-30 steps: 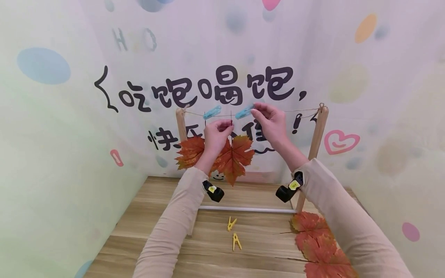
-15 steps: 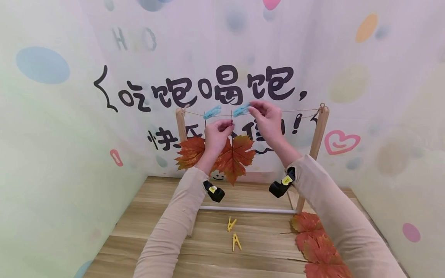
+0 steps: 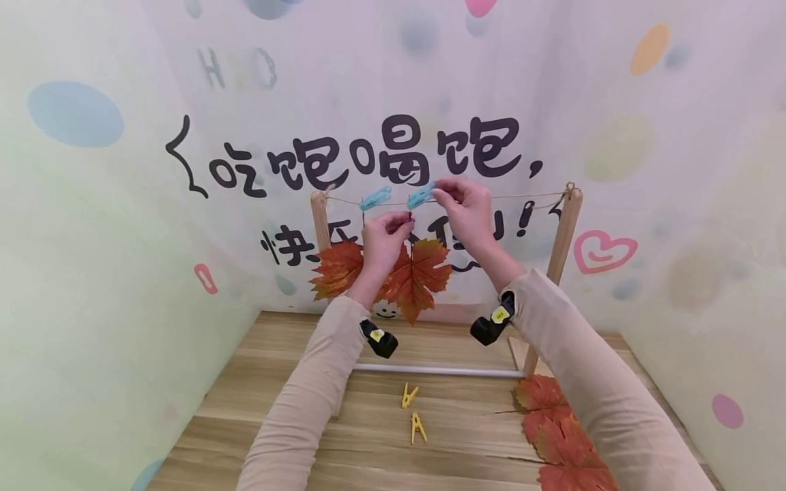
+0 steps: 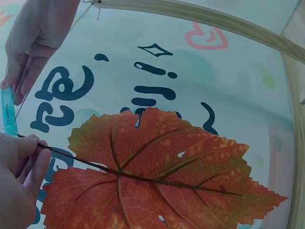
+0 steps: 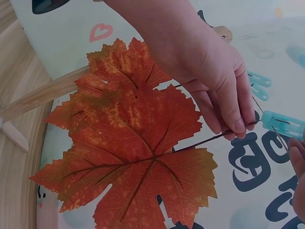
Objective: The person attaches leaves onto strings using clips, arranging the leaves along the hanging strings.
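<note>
My left hand (image 3: pixel 385 239) pinches the dark stem of an orange-red maple leaf (image 3: pixel 417 276), which hangs below the fingers. Between thumb and fingers my right hand (image 3: pixel 468 208) holds a blue clothespin (image 3: pixel 420 196) by its outer end. Its other end meets the string (image 3: pixel 510 197) at the top of that stem; the right wrist view shows the clothespin tip at the stem's end. To the left, another blue clothespin (image 3: pixel 375 198) is clipped on the string, with a second leaf (image 3: pixel 336 268) hanging under it, partly behind my left hand.
Wooden posts (image 3: pixel 563 235) hold the string at both ends, and a white rod (image 3: pixel 439 370) joins them low down. Two yellow clothespins (image 3: pixel 417 427) lie on the wooden table (image 3: pixel 245 409). More red leaves (image 3: pixel 561 436) lie at the right, partly under my right forearm.
My right hand has moved left along the string, bringing the blue clothespin from beside the stem onto the stem's top. My left hand stays almost where it was.
</note>
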`<state>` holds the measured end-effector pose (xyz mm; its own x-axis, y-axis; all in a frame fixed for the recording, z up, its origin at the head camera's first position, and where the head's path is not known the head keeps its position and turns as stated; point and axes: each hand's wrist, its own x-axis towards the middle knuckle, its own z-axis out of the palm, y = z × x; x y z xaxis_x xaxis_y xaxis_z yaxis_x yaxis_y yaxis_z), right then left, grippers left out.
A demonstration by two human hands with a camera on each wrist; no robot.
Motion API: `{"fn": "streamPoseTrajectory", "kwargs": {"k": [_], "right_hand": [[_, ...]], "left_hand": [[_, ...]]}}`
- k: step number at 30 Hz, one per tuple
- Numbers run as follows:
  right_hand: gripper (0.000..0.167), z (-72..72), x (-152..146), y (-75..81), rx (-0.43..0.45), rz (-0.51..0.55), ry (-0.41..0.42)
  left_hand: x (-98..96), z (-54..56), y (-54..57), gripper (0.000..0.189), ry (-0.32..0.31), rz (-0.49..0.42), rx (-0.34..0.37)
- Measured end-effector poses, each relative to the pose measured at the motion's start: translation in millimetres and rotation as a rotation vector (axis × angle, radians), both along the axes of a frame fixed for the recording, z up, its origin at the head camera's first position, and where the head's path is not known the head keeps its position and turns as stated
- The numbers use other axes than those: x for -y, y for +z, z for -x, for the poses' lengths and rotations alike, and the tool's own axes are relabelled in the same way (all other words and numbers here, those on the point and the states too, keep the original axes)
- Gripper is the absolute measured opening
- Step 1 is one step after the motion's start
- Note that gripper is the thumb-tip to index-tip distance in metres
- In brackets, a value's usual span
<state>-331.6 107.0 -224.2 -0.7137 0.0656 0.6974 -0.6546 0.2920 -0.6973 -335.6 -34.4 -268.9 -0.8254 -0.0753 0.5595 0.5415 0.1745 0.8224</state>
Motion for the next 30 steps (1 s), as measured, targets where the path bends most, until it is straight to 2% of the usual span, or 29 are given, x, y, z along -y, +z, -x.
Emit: {"fn": "streamPoseTrajectory", "kwargs": {"k": [7, 17, 22, 30], "right_hand": [[0.024, 2.4, 0, -2.2, 0.046, -0.01, 0.028], [0.032, -1.2, -1, -0.8, 0.142, 0.008, 0.084], [0.034, -3.3, -3, -1.1, 0.155, 0.026, 0.082], [0.036, -9.4, -8, -4.1, 0.128, 0.017, 0.041]], "left_hand": [[-0.9, 2.0, -1.6, 0.017, 0.003, 0.009, -0.012], [0.6, 4.1, -3.1, 0.017, 0.009, 0.023, -0.018], [0.8, 2.3, -2.1, 0.017, 0.013, 0.028, -0.02], [1.4, 2.8, -5.3, 0.017, 0.022, 0.04, -0.001]]}}
